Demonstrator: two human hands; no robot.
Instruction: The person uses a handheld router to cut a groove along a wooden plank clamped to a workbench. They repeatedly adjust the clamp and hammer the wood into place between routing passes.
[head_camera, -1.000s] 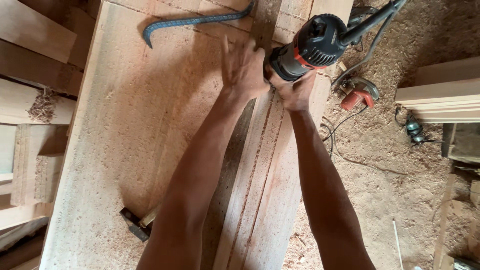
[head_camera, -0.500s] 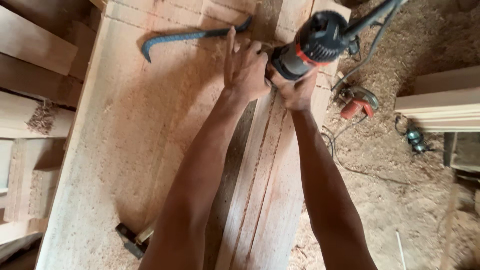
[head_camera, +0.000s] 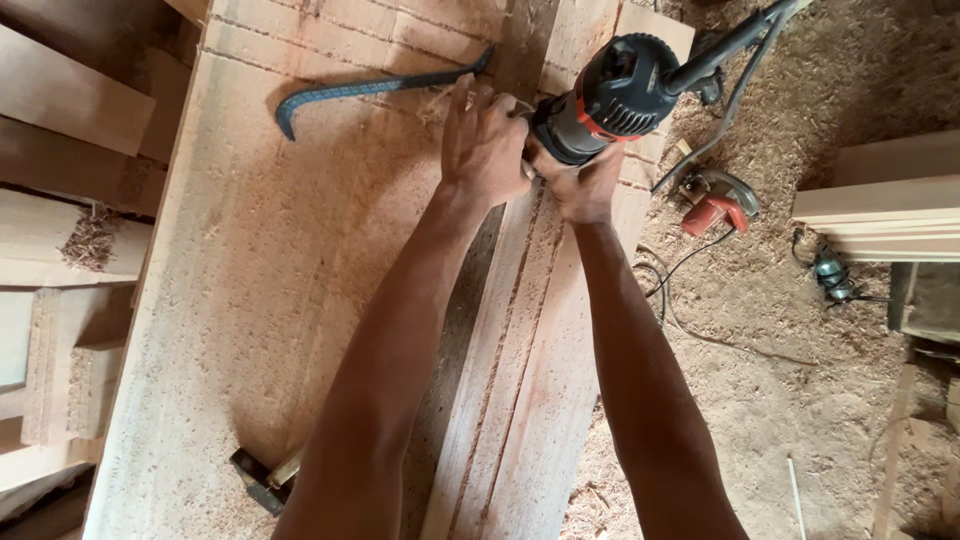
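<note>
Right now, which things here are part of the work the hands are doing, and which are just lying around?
In use:
left hand
right hand
router
grooved plank

Lying about:
crowbar
hammer
circular saw
stacked boards

Crowbar left of router

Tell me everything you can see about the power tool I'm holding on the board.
The router has a dark grey, rounded motor body with an orange-red band and vent slots. A black cord leaves its top toward the upper right. It tilts over the grooved plank, base hidden by the hands. The left hand and right hand grip its lower end.
</note>
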